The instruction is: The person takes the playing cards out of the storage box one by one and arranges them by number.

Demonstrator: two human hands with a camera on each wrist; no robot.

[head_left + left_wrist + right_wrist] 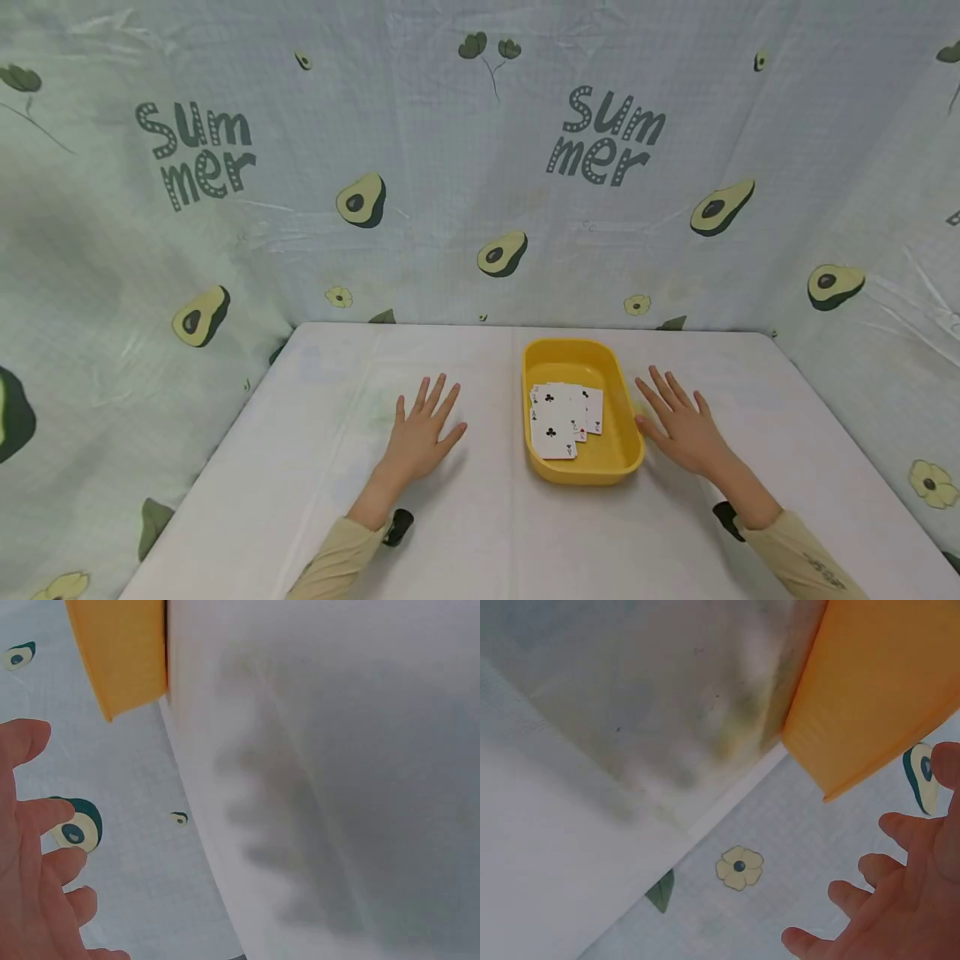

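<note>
Head view shows both my hands lying flat on the white bench (450, 533), one on each side of the yellow tray (626, 450). My left hand (420, 433) rests palm down, fingers straight and fanned, well apart from the tray's left wall. My right hand (686, 425) lies the same way, fingers spread, its thumb just beside the tray's right wall; I cannot tell whether it actually touches. Neither grip holds anything: both are wide and slack.

As I judge it, the work with the playing cards (562, 417) looks settled for now. They lie inside the tray, face up, in a loose overlapping pile toward its left and near part, clubs showing on the top ones. No card is on the bench or in my fingers, so nothing seems left outside to gather. Whether the cards are meant to be squared up I cannot say.

The tray's long axis runs away from me, from the near edge of the bench toward the avocado-print cloth (360, 200) behind. The cards lie roughly along that line, their long sides following the tray, the upper ones slightly fanned to the right.
</note>
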